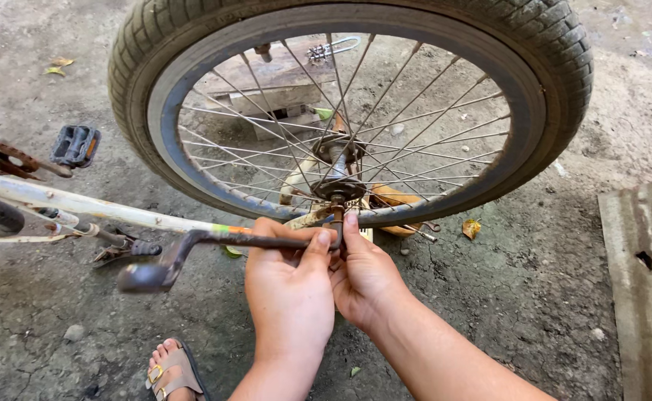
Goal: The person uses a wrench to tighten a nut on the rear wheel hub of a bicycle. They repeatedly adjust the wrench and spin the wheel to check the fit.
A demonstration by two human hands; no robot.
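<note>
A bicycle wheel (541, 82) with a black tyre and thin spokes stands in front of me, its hub (338, 152) at the middle. A rusty dark wrench (192, 249) with a bent handle reaches from the left to the axle nut (338, 202) below the hub. My left hand (290, 286) grips the wrench shaft close to the nut. My right hand (363, 271) presses against the wrench head, thumb up along the axle end.
The white, rusty bicycle frame (80, 204) runs off to the left with a black pedal (75, 145) and chainring (2, 152). A wooden block (281, 82) lies behind the wheel. A corrugated sheet (649, 289) lies right. My sandalled foot (171, 371) rests on the cracked ground.
</note>
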